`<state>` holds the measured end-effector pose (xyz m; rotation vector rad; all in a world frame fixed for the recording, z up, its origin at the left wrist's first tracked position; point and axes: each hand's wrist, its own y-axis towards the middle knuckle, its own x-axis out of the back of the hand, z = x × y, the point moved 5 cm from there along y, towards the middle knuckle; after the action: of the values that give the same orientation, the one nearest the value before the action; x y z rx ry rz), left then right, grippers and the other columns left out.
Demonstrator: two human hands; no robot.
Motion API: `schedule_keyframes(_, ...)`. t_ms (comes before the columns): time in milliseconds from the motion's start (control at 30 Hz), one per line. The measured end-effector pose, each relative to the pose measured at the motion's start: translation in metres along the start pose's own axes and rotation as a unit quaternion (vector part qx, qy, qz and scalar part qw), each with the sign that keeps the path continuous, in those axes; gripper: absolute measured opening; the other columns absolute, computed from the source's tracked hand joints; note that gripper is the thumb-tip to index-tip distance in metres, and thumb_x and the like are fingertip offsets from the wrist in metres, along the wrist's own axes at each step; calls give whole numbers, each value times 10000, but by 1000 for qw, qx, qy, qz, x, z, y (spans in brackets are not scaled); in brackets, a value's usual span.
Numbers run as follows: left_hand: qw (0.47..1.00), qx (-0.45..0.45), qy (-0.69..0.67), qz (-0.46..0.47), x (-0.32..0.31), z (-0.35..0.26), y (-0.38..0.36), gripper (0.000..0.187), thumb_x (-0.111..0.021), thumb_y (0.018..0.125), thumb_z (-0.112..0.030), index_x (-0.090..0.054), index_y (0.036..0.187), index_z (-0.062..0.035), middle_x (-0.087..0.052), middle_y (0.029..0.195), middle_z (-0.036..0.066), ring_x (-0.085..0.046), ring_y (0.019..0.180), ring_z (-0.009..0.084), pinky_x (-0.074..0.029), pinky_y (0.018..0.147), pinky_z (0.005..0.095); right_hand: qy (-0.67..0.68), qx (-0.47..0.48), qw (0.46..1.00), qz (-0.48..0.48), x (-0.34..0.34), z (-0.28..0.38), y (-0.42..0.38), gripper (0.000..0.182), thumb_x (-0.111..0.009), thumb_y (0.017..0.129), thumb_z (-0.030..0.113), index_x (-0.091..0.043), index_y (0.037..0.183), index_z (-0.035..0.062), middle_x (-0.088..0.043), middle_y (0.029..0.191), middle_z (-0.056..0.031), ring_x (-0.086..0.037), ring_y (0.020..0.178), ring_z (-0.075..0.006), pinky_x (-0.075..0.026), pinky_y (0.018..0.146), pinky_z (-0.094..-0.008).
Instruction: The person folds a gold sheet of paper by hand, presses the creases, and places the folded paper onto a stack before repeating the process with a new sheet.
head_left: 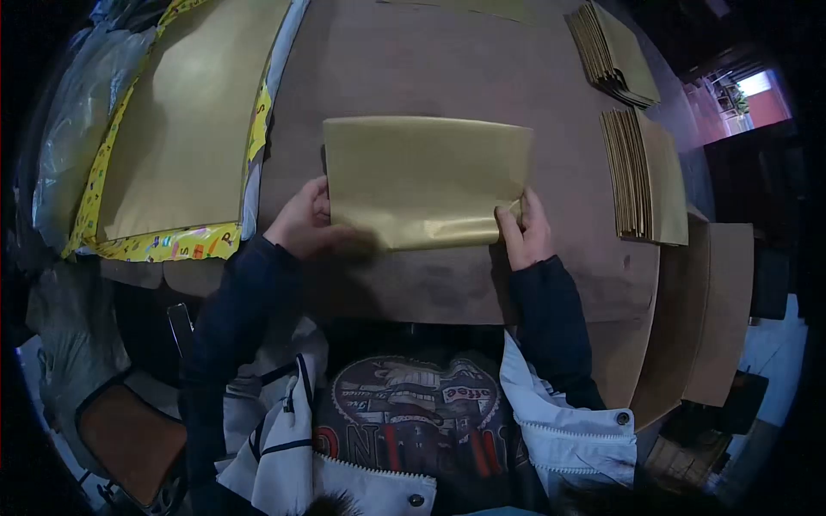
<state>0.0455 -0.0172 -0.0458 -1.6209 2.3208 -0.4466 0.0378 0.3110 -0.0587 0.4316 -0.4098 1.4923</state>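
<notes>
A folded sheet of gold paper point(426, 172) is held between my two hands, over the brown table. My left hand point(305, 224) grips its lower left side, the thumb stretched along the bottom edge and the other fingers at the left edge. At the lower right corner, my right hand point(527, 232) pinches the paper between thumb and fingers, and the paper creases there. The lower edge bends and catches the light.
To the left, a stack of flat gold sheets point(185, 120) lies on yellow printed wrapping point(172, 245). Two bundles of folded gold paper point(658, 176) point(624, 56) sit on the right of the table point(413, 288). An open cardboard box point(723, 314) stands beyond the right edge.
</notes>
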Motion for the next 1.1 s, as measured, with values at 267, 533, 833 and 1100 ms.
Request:
schedule_keyframes(267, 946, -104, 238, -195, 47, -16, 75, 674, -728, 774, -200, -402, 1324, 13, -639, 951, 140, -621, 884, 190, -492, 756, 289, -174, -17, 983, 62, 1, 10, 14, 632, -539, 888, 375, -389, 1337, -44, -552, 1198, -279, -485, 1142, -434, -342, 1024, -450)
schedule_keyframes(533, 888, -99, 396, -209, 42, -30, 76, 312, -637, 775, -199, -658, 1062, -81, -666, 888, 154, -637, 783, 290, -507, 740, 355, -230, -44, 968, 89, 0, 18, 18, 563, -520, 896, 381, -436, 1302, 0, -586, 1123, -267, -531, 1030, -467, -367, 1007, -475)
schedule_keyframes(833, 843, -139, 460, -242, 47, -35, 73, 230, -613, 823, -247, -695, 985, -106, -616, 858, 151, -612, 847, 324, -484, 754, 390, -343, 24, 936, 74, -7, 18, 27, 376, -463, 934, 276, -492, 1212, 24, -658, 746, -203, -630, 772, -396, -398, 992, -478)
schedule_keyframes(1100, 859, -142, 418, -260, 51, -34, 81, 208, -613, 809, -227, -674, 932, -70, -632, 877, 153, -613, 838, 328, -489, 753, 392, -362, 30, 930, 63, -9, 12, 30, 315, -471, 930, 251, -526, 1173, 58, -661, 757, -201, -631, 776, -405, -441, 948, -485)
